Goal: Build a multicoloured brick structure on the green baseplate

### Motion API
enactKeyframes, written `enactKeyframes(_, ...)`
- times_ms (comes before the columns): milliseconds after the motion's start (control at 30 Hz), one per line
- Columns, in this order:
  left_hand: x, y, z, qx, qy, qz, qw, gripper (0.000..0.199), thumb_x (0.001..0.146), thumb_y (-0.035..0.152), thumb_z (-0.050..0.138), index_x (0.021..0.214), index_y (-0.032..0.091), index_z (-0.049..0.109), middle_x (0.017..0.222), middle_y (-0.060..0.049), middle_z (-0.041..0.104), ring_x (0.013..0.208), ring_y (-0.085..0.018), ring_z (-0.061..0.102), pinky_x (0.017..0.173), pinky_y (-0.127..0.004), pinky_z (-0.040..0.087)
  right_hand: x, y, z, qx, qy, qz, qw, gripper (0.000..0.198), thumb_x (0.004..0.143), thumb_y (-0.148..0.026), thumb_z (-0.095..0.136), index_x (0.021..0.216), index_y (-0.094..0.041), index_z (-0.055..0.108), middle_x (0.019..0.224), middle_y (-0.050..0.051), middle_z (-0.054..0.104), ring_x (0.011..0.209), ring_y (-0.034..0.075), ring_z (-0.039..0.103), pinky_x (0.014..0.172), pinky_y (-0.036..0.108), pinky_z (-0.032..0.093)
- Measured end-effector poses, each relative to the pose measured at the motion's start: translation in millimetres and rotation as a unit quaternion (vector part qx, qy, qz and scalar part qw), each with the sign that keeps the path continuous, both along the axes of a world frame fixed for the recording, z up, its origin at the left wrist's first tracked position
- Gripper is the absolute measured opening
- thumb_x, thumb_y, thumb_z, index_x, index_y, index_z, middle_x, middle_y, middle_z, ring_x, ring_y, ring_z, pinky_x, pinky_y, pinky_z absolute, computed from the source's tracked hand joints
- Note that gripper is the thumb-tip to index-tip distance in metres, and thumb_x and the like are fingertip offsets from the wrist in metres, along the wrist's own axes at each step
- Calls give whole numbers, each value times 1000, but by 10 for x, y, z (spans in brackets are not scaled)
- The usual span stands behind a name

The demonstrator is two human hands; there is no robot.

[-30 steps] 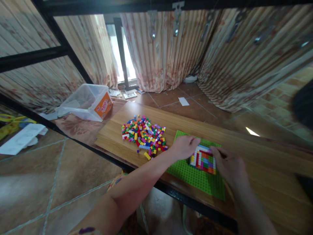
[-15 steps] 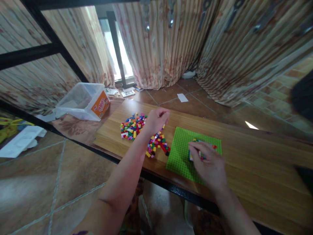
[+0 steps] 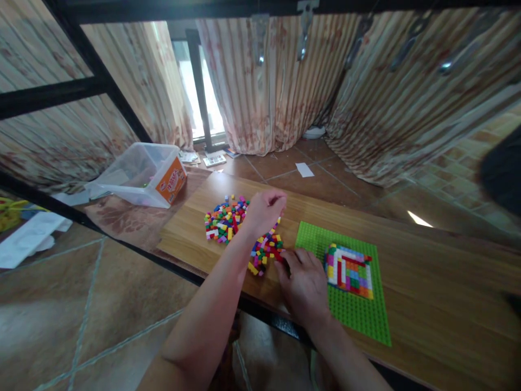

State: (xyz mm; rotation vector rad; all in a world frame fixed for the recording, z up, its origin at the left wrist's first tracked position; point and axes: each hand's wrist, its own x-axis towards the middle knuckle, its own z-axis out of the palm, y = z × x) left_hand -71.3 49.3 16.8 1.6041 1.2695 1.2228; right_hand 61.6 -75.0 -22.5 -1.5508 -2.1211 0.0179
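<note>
Loose, brightly coloured toy building bricks (image 3: 223,222) lie in a heap on the wooden table. Over the heap hangs my left hand (image 3: 266,210), its fingers curled in; whatever they may hold is hidden. My right hand (image 3: 304,279) is at the heap's near right edge, thumb and forefinger closed around the end of a red brick (image 3: 277,253). To its right is a green studded baseplate (image 3: 360,320), partly covered by my hand along its left edge. A flat, roughly square block of joined multicoloured bricks (image 3: 349,270) sits on the baseplate.
A clear plastic box (image 3: 142,168) with an orange label stands beyond the table's left end. The wooden table (image 3: 439,282) stretches to the right. Dark metal bars (image 3: 85,81) frame the left and top. Papers (image 3: 304,170) lie on the tiled floor, before striped curtains (image 3: 264,87).
My right hand has moved left from the brick block to the loose bricks, uncovering the block. My left hand stays over the heap. The view has shifted slightly.
</note>
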Motion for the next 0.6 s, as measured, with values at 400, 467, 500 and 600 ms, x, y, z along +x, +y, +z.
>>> enactKeyframes(400, 25, -68, 62, -40, 1, -5, 999, 24, 81, 30, 58, 92, 14, 73, 71, -3, 70, 60, -11, 64, 57, -19, 50, -140, 139, 113, -102, -46, 0, 994, 23, 95, -24, 50, 104, -22, 71, 102, 9, 71, 94, 27, 57, 77, 39, 41)
enactKeyframes(467, 23, -53, 38, -35, 2, -6, 999, 26, 81, 32, 60, 93, 13, 73, 71, -3, 71, 61, -12, 64, 58, -20, 51, -133, 161, 138, -119, -41, -4, 992, 25, 96, -25, 49, 109, -22, 71, 103, 9, 71, 96, 27, 58, 80, 39, 42)
enactKeyframes(500, 22, -44, 27, -32, 2, -6, 999, 27, 81, 33, 60, 94, 13, 73, 71, -3, 70, 61, -12, 64, 59, -20, 51, -126, 169, 151, -125, -36, -6, 992, 27, 97, -25, 49, 113, -21, 70, 104, 10, 71, 97, 27, 58, 81, 40, 43)
enactKeyframes(600, 27, -24, 10, -33, 1, -5, 999, 30, 80, 33, 61, 97, 12, 73, 71, -3, 70, 60, -12, 64, 58, -21, 51, -100, 171, 190, -131, -20, -6, 991, 34, 98, -24, 47, 126, -16, 64, 106, 12, 70, 98, 28, 59, 86, 41, 45)
